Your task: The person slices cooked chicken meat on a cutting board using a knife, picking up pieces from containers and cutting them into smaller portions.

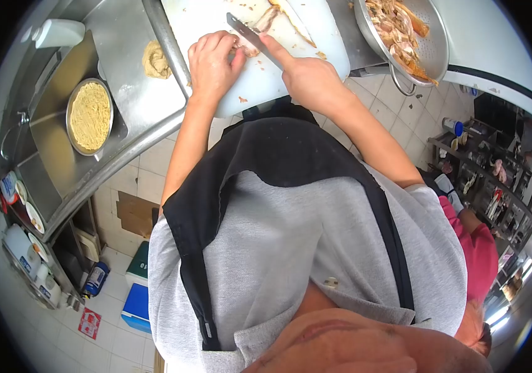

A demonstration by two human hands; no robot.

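Note:
A knife (247, 34) is in my right hand (314, 82), with my index finger stretched along the blade. My left hand (215, 65) has its fingers curled over a small piece of cooked meat (250, 50), pressing it to the white cutting board (278, 87). The blade lies across the board right beside that meat and the left fingertips. Just beyond the knife rests a longer strip of meat with pale skin or fat (294, 22). Crumbs of meat are scattered over the board.
A metal colander (437, 53) of cooked meat pieces stands at the right. To the left, a pale yellow lump (156, 60) sits on the steel counter (126, 93), and a bowl (111, 118) of yellow food sits in the sink. Another person in a pink top (477, 248) is behind at right.

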